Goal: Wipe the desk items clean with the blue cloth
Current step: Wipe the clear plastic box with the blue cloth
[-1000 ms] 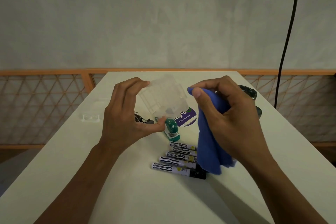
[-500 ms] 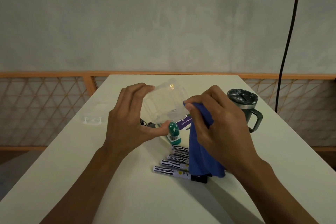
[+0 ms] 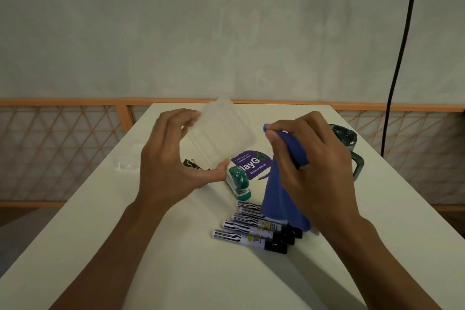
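Clear ribbed plastic case (image 3: 221, 136) hangs above the white desk (image 3: 151, 272), pinched edge-to-edge by my left hand (image 3: 173, 163); my right hand (image 3: 312, 168) pinches the blue cloth (image 3: 281, 201) just beside it. Pressing hard could pop the slick case onto the black-capped markers (image 3: 251, 233).

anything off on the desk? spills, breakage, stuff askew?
Nothing stands out. The markers lie side by side, the mug stands upright, and no spill shows on the desk. The left hand holds the clear tray tilted, the right hand grips the blue cloth. One small clear piece lies apart at the left.
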`<state>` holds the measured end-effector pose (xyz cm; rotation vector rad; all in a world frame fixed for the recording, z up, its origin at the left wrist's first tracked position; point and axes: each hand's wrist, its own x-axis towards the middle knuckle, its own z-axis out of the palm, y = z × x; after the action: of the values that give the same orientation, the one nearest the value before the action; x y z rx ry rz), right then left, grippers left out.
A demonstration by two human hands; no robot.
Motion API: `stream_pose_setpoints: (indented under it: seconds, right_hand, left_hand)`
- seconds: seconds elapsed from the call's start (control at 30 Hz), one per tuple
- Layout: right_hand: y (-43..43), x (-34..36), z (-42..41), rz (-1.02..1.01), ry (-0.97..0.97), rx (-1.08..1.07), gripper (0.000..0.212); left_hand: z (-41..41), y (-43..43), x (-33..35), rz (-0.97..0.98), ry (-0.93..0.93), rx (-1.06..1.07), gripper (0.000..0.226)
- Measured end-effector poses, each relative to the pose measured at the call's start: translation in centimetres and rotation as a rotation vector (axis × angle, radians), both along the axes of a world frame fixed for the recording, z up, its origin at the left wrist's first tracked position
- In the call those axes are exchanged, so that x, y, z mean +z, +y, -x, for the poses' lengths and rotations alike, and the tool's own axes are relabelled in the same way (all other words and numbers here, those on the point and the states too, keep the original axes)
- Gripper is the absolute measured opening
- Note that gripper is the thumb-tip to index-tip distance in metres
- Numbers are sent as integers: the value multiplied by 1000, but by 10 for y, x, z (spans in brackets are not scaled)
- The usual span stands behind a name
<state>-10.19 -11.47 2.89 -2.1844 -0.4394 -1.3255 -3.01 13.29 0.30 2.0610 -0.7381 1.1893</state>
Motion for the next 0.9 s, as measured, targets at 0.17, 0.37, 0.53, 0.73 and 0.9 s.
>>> stream_pose_setpoints:
  seconds: [0.17, 0.37, 0.53, 0.73, 0.9]
  right_hand:
    - [6, 5, 3, -44, -36, 84, 19]
    - [4, 4, 5, -54, 44, 154, 19]
    - [10, 5, 6, -39, 40, 127, 23]
    - [15, -1, 7, 91, -52, 67, 28]
    - [22, -4, 8, -20, -43, 102, 23]
  left_hand:
    - [5, -10, -2, -10, 66, -112, 91]
    - [9, -13, -2, 115, 188, -179, 89]
    - [10, -13, 0, 211, 262, -192, 84]
    - [10, -12, -1, 154, 191, -142, 87]
    - [9, -12, -2, 78, 88, -102, 92]
